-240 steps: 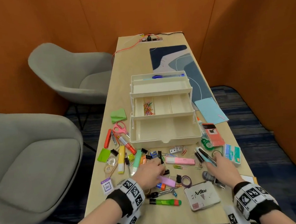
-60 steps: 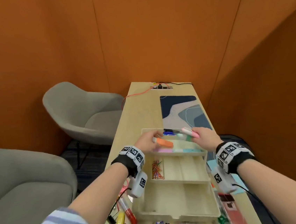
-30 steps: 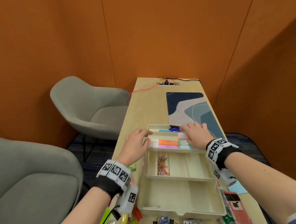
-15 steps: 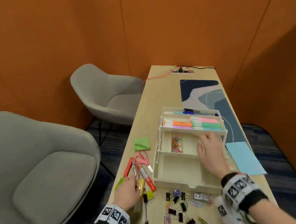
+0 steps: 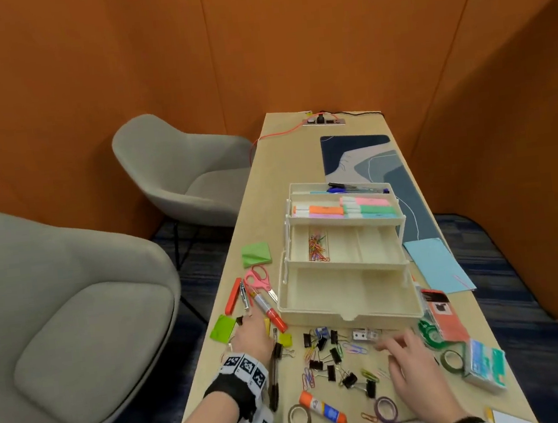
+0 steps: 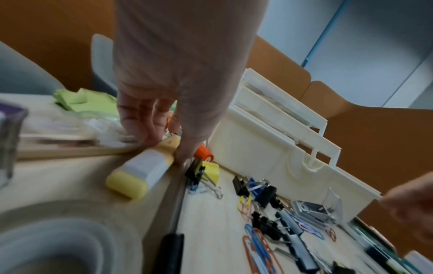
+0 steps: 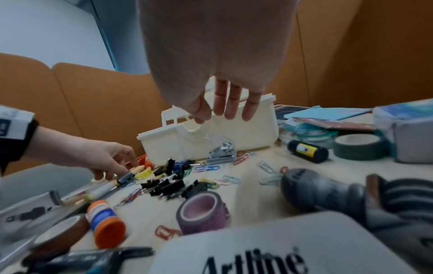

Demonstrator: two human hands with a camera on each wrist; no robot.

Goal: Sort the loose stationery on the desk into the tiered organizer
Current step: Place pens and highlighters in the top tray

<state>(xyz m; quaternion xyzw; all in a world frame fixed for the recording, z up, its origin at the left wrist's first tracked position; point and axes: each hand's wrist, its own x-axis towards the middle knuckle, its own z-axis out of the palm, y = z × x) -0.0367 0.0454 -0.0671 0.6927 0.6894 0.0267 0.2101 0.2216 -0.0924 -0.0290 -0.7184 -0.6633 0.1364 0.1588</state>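
The cream tiered organizer stands open mid-desk; its top tier holds highlighters, its middle tier paper clips, its bottom tier nothing. My left hand is down at its front left corner. In the left wrist view this hand pinches a yellow highlighter between thumb and fingers, low on the desk beside the red marker. My right hand hovers with straight fingers over loose paper clips and black binder clips; it holds nothing.
A small stapler lies against the organizer's front. A black pen, glue stick, tape rolls and an Artline tin crowd the near edge. Pink scissors and green notes lie left. Grey chairs stand beside the desk.
My right hand has come back from over the organizer's lower tiers to the loose clips in front of it. My left hand stays at the yellow highlighter.
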